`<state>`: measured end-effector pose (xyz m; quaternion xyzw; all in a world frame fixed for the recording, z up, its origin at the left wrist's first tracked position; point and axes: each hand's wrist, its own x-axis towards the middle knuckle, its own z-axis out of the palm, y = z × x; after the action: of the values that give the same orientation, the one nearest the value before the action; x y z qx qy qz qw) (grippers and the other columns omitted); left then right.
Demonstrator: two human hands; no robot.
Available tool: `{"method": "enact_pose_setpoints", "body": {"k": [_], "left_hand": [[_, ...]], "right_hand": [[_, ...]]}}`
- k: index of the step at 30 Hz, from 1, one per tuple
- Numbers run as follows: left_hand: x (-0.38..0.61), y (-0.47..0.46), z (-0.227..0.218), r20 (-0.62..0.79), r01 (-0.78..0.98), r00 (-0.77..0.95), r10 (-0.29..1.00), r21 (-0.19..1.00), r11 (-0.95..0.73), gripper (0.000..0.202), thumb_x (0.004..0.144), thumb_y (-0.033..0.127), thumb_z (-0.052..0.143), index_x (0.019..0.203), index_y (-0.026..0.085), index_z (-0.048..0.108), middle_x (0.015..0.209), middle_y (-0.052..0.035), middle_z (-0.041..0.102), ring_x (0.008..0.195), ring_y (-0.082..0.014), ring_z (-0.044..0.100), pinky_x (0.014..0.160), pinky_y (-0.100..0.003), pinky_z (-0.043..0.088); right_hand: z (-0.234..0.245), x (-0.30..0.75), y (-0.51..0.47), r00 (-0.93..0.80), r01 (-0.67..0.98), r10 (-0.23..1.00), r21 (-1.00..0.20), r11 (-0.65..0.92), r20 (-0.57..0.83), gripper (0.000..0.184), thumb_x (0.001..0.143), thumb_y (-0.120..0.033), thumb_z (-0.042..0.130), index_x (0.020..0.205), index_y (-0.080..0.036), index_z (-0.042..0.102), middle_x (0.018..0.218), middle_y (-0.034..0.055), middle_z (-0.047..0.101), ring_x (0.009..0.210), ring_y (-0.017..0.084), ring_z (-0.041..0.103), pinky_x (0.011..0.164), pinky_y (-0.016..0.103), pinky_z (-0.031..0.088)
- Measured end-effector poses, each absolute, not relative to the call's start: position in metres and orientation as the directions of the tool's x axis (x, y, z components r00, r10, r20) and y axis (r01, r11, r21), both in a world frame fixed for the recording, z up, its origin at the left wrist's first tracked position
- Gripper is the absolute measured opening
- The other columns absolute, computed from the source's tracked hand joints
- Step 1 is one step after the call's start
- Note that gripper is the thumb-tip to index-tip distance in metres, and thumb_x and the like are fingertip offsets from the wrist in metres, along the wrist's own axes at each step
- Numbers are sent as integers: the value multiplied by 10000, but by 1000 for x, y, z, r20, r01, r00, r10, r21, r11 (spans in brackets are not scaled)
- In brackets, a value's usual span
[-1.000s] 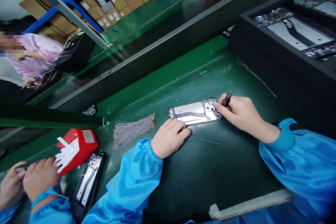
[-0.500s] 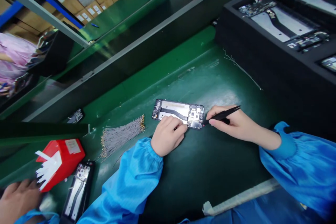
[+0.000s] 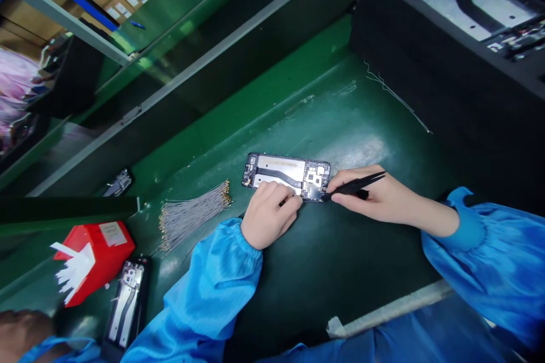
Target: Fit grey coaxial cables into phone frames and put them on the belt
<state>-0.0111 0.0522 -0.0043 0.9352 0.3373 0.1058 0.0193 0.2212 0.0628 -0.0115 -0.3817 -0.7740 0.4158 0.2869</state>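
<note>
An opened phone, its circuit board and black ribbon cable exposed, lies on the green bench. My left hand is closed at its lower edge, fingers curled over the frame; the fingertips are partly hidden. Black tweezers are gripped in my right hand. Their forked tips point up and right, away from the phone, while the other end touches or nearly touches the phone's lower right corner. To the left lies a bundle of thin grey cables with gold-coloured ends.
A black foam tray with opened phones stands at right. Loose thin wires lie beside it. At lower left are a red box with white strips, another opened phone and a co-worker's blurred hand. A small part lies further back.
My right hand and the tweezers have shifted slightly left, against the phone's corner. My left hand stays at the phone's edge. The co-worker's hand has moved down and left. The view has shifted slightly.
</note>
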Motion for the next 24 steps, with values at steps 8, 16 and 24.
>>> {"method": "enact_pose_setpoints", "body": {"k": [8, 16, 24], "left_hand": [[-11, 53, -3, 189, 619, 756, 626, 102, -779, 168, 849, 163, 423, 783, 166, 578, 736, -36, 529, 704, -154, 440, 631, -297, 334], [-11, 52, -3, 187, 627, 751, 634, 103, -773, 148, 848, 169, 430, 800, 166, 570, 755, -37, 544, 713, -155, 446, 639, -299, 338], [-11, 53, -4, 184, 631, 745, 642, 122, -766, 160, 849, 164, 420, 796, 175, 571, 757, -35, 533, 717, -157, 443, 633, -302, 328]], "right_hand": [[-10, 220, 62, -538, 358, 831, -855, 376, 141, 107, 775, -250, 549, 838, -205, 623, 707, 2, 655, 596, 129, 590, 539, 237, 445], [-11, 220, 62, -569, 317, 800, -847, 427, 190, 97, 795, -236, 533, 848, -189, 599, 749, 17, 663, 623, 129, 604, 576, 238, 456], [-12, 220, 61, -556, 346, 821, -862, 372, 131, 94, 787, -250, 547, 838, -193, 601, 701, 3, 647, 547, 110, 571, 536, 230, 437]]}}
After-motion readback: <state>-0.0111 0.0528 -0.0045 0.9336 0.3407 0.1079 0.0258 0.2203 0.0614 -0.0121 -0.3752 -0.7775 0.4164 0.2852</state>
